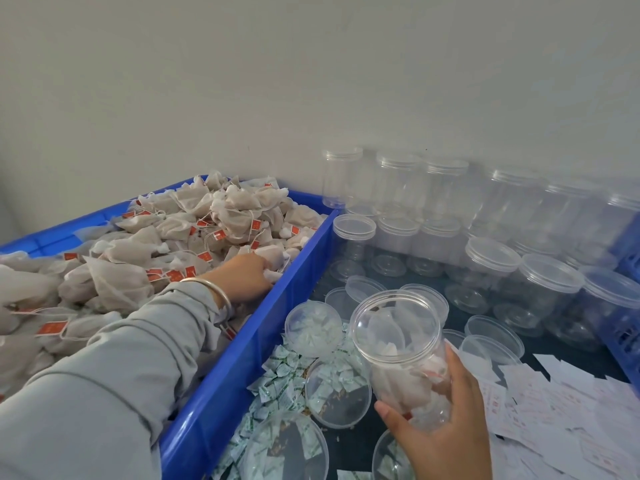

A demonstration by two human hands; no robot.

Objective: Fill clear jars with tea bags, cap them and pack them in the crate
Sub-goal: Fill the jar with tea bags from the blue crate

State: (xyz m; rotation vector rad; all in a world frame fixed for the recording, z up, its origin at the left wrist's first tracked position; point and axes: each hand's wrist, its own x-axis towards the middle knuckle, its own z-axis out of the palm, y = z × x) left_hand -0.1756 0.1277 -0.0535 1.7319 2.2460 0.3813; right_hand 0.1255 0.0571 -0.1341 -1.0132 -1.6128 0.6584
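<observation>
The open jar [403,355] sits tilted in the right hand [446,427], mouth facing up and toward the camera, uncapped. Several tea bags lie inside it, filling the lower part. The thumb presses the near lower wall of the jar; the remaining fingers [457,368] curl round its far right side, so the jar body lies between thumb and fingers, above the dark table [360,438].

The left hand [251,275] reaches into the blue tray [242,355], which is heaped with tea bags [145,251] carrying red tags. The fingertips are bent down onto a tea bag near the tray's right wall. Whether they have hold of it cannot be determined, since the fingertips are partly buried among the bags. A metal bangle [207,289] circles the wrist at the end of a grey sleeve [104,368].

Just beside the held jar, on the table, lie loose clear lids [495,334] and shallow clear dishes [337,396] with small white-and-green sachets [277,375] scattered in and around them. White paper slips [554,403] lie to the right. Farther back, capped empty jars [491,268] stand in rows against the wall [311,81], some stacked two high. The edge of a blue crate [628,268] appears at the right border.
</observation>
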